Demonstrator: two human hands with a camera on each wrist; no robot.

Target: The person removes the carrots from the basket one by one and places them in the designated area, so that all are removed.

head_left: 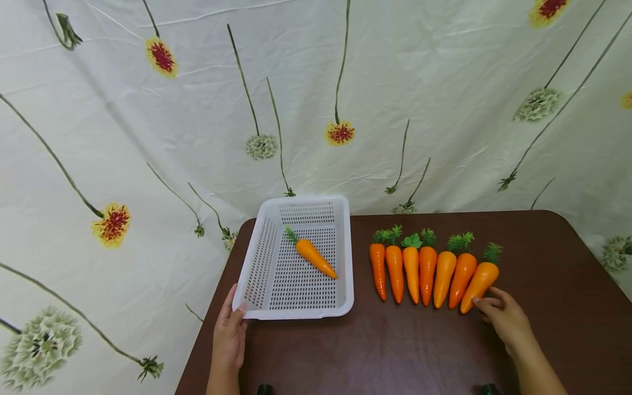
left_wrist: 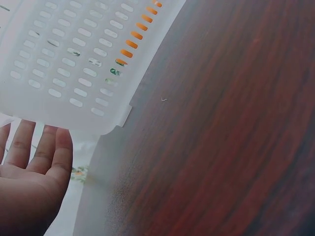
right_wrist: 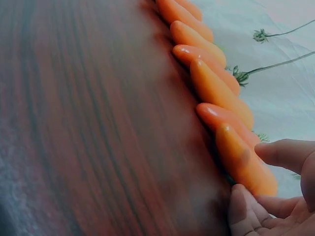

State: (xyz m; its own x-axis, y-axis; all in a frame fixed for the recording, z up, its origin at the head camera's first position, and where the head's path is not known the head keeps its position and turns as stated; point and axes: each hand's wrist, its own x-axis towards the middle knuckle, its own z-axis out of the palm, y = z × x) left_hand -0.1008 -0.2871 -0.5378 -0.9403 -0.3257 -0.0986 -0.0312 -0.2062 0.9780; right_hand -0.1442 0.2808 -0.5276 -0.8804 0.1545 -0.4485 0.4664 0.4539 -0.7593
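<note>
A white plastic basket (head_left: 299, 315) with slotted walls stands at the table's left, one orange carrot (head_left: 316, 258) with a green top lying inside. My left hand (head_left: 230, 332) grips its near left corner, thumb at the rim and fingers outside; the left wrist view shows those fingers (left_wrist: 43, 147) against the basket's edge. To the right, several carrots (head_left: 412, 274) lie side by side in a row, tips toward me. At the row's right end my right hand (head_left: 504, 318) pinches the last carrot (head_left: 480, 286) near its lower half, thumb on one side and fingertips (right_wrist: 240, 196) on the other.
The dark brown table (head_left: 395, 351) has rounded far corners. Behind it hangs a pale cloth (head_left: 306, 66) with printed flowers, close to the table's far edge. Two small dark objects show at the bottom edge of the head view.
</note>
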